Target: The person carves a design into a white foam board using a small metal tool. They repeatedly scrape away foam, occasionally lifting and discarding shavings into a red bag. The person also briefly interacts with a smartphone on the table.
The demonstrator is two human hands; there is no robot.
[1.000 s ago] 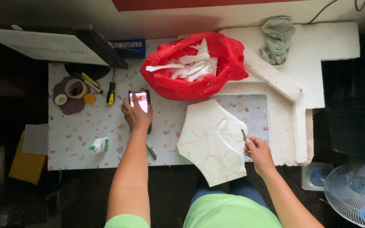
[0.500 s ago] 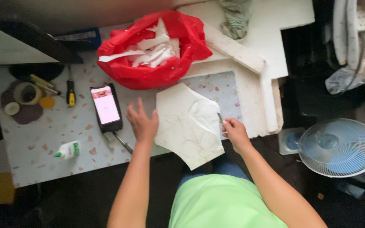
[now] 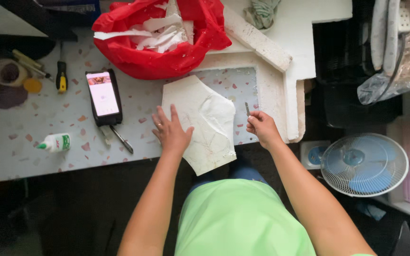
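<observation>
A home craft corner: a speckled desk [image 3: 48,118] with a glue bottle [image 3: 55,142], screwdriver [image 3: 61,76], foam sheets [image 3: 300,52], and a floor fan [image 3: 364,163] beside it.

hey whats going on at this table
A person in a green top works a white foam piece on a speckled table. The left hand lies flat on the foam; the right hand holds a small blade beside its edge. A phone and a red bag of scraps lie nearby.

A foam sheet [image 3: 205,124] lies on the table [image 3: 34,142], a phone [image 3: 103,96] to its left and a bag [image 3: 162,40] of scraps behind it.
</observation>
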